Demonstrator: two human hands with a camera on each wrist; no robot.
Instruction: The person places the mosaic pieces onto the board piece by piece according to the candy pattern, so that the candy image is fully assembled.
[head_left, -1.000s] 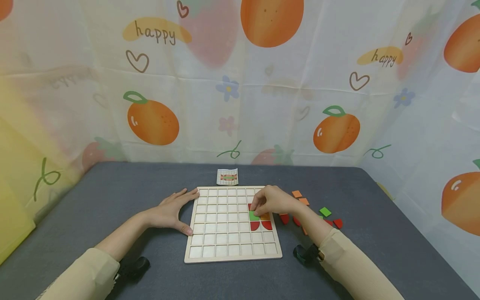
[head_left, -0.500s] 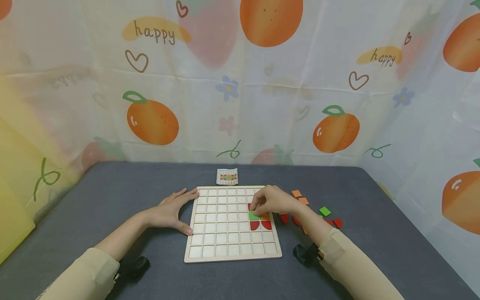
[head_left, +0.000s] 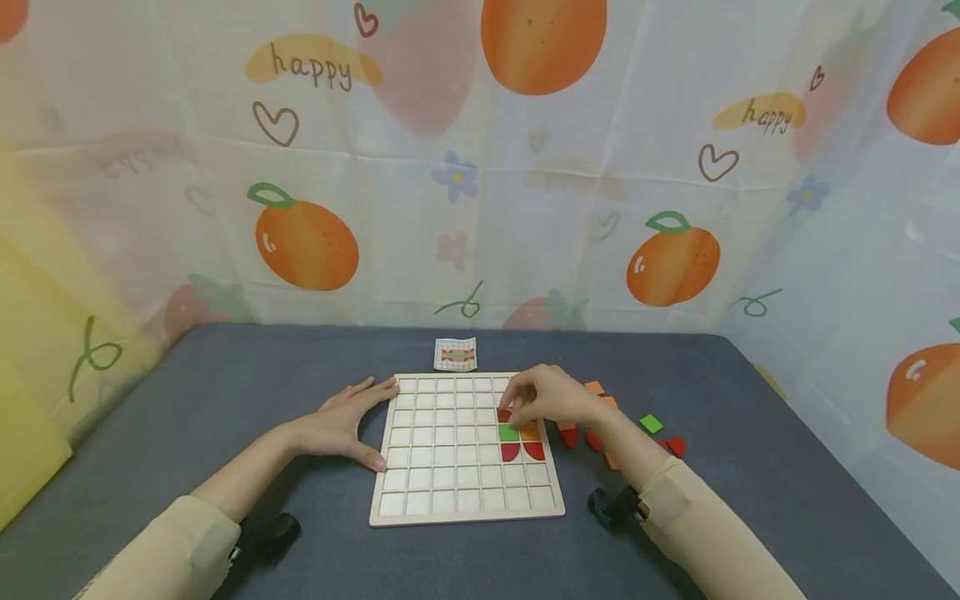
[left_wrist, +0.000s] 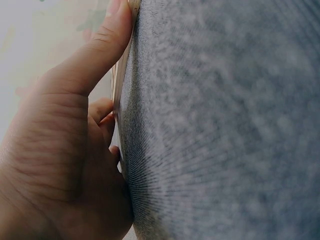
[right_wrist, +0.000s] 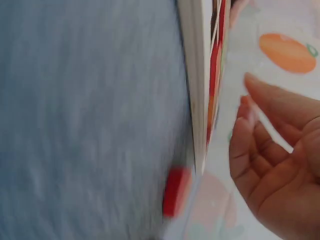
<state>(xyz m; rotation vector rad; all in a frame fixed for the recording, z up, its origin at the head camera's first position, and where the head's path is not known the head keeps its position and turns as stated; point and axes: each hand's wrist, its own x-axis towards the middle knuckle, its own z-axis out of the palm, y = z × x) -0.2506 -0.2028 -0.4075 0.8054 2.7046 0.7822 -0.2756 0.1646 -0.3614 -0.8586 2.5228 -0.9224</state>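
A pale wooden grid board (head_left: 435, 477) lies on the dark table. Along its left side my left hand (head_left: 333, 425) rests with fingers spread, thumb and fingertips at the edge; the left wrist view shows the thumb (left_wrist: 107, 42) against the rim. My right hand (head_left: 551, 396) hovers over the board's right columns with nothing between thumb and fingertips, which stand apart in the right wrist view. Just under those fingers sits a green square tile (head_left: 508, 432), beside an orange tile (head_left: 530, 433). Two rounded red tiles (head_left: 510, 452) fill the row below; another red tile (head_left: 505, 413) is partly covered.
Loose red, orange and green tiles (head_left: 651, 423) are scattered right of the board, some behind the right forearm. A small printed pattern card (head_left: 455, 354) lies beyond the board's far edge. A fruit-print curtain (head_left: 487, 250) hangs behind the table.
My right hand has let go of the green tile and lifted slightly up and away, uncovering more of it and the red tile behind. The left hand stays put.
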